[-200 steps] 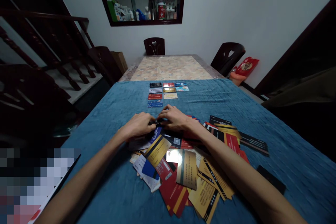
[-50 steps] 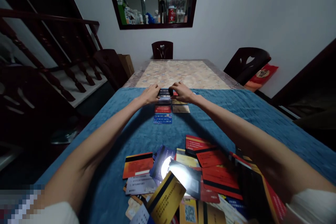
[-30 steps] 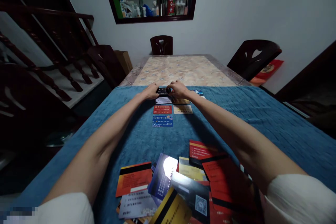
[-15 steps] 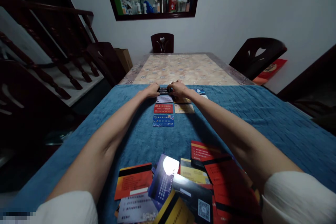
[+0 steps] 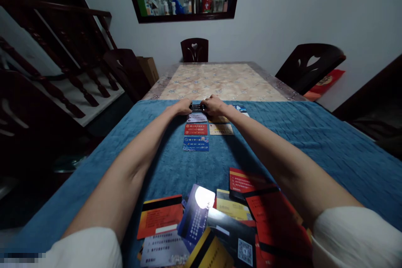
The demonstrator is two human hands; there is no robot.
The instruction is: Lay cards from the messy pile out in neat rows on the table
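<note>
black card lined up at the far end of the card column, both hands on it

looked to me like the squaring-up step: the left hand [image 5: 182, 107] had its fingers on one short end of the black card [image 5: 197, 108] and the right hand [image 5: 215, 105] had the other, so it was grasped between the two. it sat at the far end of the left column, just beyond the silver card [image 5: 197, 118], with the red card [image 5: 196, 129] and blue card [image 5: 196, 144] nearer, all on the blue cloth [image 5: 169, 167] over the table [image 5: 207, 77]. i'd say the next move called for a level, gentle let-go at both ends, without the right hand dragging the partly covered cards beside it. the loose pile [image 5: 230, 234] lay near the person, well apart.
</note>
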